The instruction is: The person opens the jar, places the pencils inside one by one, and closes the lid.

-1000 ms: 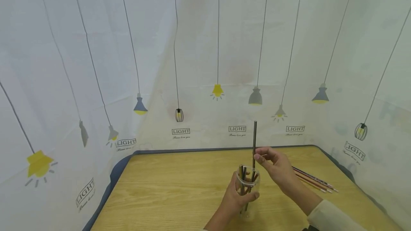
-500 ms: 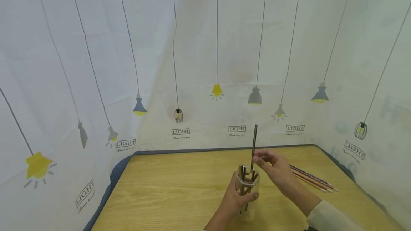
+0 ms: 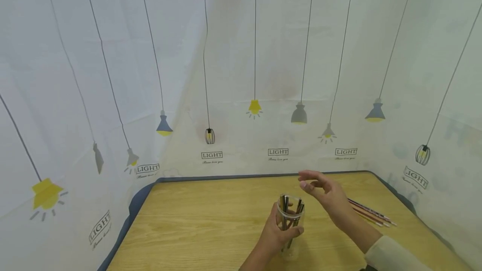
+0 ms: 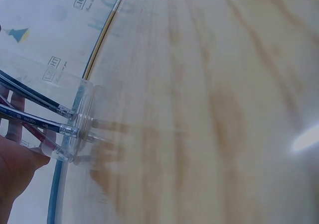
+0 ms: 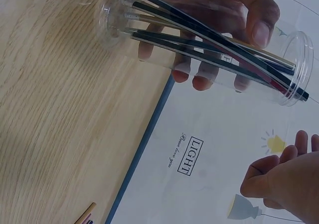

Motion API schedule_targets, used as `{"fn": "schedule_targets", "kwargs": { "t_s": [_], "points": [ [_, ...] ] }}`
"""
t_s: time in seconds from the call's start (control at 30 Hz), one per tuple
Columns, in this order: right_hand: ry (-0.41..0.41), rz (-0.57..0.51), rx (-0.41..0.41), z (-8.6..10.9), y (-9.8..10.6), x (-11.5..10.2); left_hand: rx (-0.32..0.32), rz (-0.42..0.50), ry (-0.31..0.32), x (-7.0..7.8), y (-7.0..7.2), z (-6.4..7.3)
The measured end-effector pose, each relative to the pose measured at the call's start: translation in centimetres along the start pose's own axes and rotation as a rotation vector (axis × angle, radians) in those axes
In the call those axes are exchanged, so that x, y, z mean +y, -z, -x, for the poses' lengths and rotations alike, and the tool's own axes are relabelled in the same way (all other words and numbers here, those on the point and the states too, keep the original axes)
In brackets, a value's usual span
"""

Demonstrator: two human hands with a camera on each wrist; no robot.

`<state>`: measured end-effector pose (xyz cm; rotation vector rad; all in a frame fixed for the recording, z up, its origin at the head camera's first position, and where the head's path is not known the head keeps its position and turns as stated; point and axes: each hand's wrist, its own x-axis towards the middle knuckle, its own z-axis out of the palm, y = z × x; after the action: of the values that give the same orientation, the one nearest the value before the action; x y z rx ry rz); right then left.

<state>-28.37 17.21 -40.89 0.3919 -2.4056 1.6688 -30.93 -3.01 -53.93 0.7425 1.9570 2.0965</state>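
My left hand [image 3: 275, 234] grips a clear, open-topped plastic jar [image 3: 291, 253], fingers behind it and thumb across the front. Several mostly dark pencils [image 5: 199, 27] lean inside; their unsharpened ends stick out slightly past the rim. At the jar's bottom their eraser ends show in the left wrist view, where one dark pencil [image 4: 37, 120] bears the letters HB. My right hand [image 3: 329, 193] hovers above and to the right of the jar's mouth, its fingers loosely bent and holding nothing. In the right wrist view that hand [image 5: 286, 179] is apart from the rim.
Several loose pencils [image 3: 370, 214] lie on the wooden table [image 3: 196, 221] to the right, partly behind my right forearm. A white curtain [image 3: 233, 53] printed with hanging lamps surrounds the table's back and sides. Dark edging [image 3: 226, 176] runs along the table's far edge.
My right hand has let go of the pencil it pinched upright over the jar; that pencil has dropped in among the others. The hand is now slightly higher. The left hand keeps its hold.
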Motion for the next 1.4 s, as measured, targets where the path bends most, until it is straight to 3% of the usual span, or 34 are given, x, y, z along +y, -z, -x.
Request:
{"fn": "schedule_targets", "kwargs": {
  "t_s": [0.63,1.03,1.4],
  "points": [
    [0.010,0.021,0.006,0.2,0.8,-0.1,0.022,-0.043,0.016,-0.2,0.0,0.1],
    [-0.039,0.094,0.043,0.3,1.9,1.0,0.007,-0.041,-0.003,-0.4,0.1,0.1],
    [-0.065,0.249,0.083,0.6,4.8,4.6,0.021,-0.043,-0.005,-0.4,0.0,0.1]
  ]
}}
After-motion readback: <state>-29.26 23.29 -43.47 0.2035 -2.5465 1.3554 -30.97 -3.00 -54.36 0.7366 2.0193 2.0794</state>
